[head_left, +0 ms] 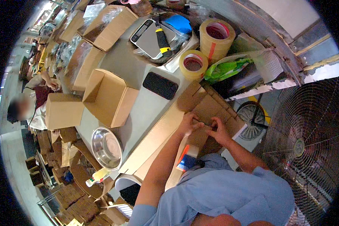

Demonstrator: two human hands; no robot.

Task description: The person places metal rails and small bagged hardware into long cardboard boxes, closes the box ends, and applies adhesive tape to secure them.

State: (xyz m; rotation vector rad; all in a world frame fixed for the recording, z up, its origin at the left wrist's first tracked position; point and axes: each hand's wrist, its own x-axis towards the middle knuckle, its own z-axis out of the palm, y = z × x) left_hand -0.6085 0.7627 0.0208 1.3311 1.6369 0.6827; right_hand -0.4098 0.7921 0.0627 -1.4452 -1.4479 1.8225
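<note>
Flattened cardboard (150,147) runs diagonally along the near side of the table, with a folded brown part (211,106) at its far end. Both my hands are close together over that part. My left hand (189,124) has its fingers bent and drawn together, with the fingertips turned toward the right hand. My right hand (219,132) curls its thumb and fingers in a similar pinch. Between the fingertips there may be a small dark thing, too small to name. Close to my body lies a blue and orange tape dispenser (186,161), partly hidden by my left forearm.
Beyond the cardboard are a black phone (160,86), an open carton (108,98), a steel bowl (98,147) and a scale (146,44) bearing a utility knife (162,42). Tape rolls (214,45) stand at the back. A large fan (299,147) is at right; a person (34,98) sits far left.
</note>
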